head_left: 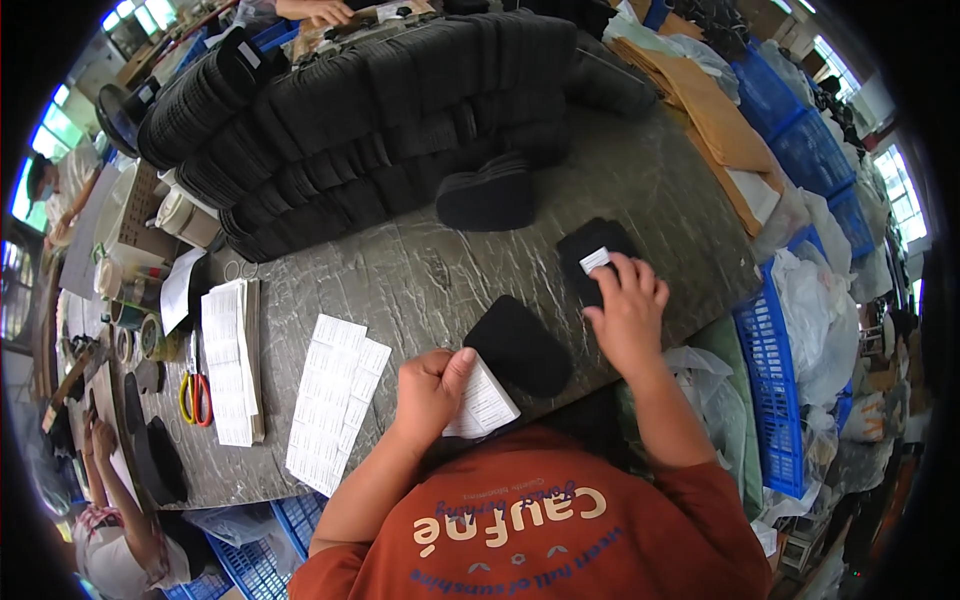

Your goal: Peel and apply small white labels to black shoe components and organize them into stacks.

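My left hand (426, 392) is closed around a small stack of white printed labels (484, 402), its thumb on top, at the table's near edge. My right hand (632, 312) lies over a black, flat fabric piece (577, 243) with rounded corners. Its fingers are bent and apart, with the fingertips at a small white label (595, 261) on that piece. Between my hands rests another black fabric piece (522, 348). Farther back sits a short pile of similar pieces (487, 196).
Long stacked rows of black pieces (400, 95) fill the table's far side. Label sheets (335, 400), a thicker label stack (230, 360) and scissors (196, 398) lie to the left. A blue crate (775, 390) with plastic bags stands at right. Other people work at far left and back.
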A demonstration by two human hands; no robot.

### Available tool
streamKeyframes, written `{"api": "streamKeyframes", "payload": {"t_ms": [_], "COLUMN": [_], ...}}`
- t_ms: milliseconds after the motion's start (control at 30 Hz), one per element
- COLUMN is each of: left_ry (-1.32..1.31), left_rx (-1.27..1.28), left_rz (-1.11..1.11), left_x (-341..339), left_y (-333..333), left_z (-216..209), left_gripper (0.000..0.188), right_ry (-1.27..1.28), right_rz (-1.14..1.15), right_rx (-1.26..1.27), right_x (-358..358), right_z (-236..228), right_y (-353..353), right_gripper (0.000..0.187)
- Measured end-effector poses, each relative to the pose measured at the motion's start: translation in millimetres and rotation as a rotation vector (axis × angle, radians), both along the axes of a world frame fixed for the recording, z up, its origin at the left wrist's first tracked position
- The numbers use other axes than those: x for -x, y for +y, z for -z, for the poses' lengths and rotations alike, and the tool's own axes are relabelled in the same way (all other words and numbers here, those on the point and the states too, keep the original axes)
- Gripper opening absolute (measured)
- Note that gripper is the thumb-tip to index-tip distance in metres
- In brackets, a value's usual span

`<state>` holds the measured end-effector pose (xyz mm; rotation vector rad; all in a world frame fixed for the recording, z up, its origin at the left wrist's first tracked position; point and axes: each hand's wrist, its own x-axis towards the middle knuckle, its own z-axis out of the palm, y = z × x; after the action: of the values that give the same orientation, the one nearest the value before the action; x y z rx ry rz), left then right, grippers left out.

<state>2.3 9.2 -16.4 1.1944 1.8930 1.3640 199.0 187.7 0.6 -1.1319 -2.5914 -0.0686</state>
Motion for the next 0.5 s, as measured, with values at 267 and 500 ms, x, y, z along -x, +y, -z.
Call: {"api": "streamKeyframes", "payload": {"t_ms": [267, 500], "left_ry": [-0.108, -0.245], "left_rx": [0.113, -0.191], "left_rz": [-0.280, -0.148], "left_x": [-3, 7], "left_y": [8, 9], "left_z": [-2, -3], "left_gripper": [0.056, 0.026], "right_ry": [0.410, 0.586], "right_rz": [-0.429, -0.340], "right_rx": [0.368, 1.152], "right_x": [32, 54], "right_z": [-25, -16], "right_y": [-29, -62], "right_gripper": [0.053, 0.023]}}
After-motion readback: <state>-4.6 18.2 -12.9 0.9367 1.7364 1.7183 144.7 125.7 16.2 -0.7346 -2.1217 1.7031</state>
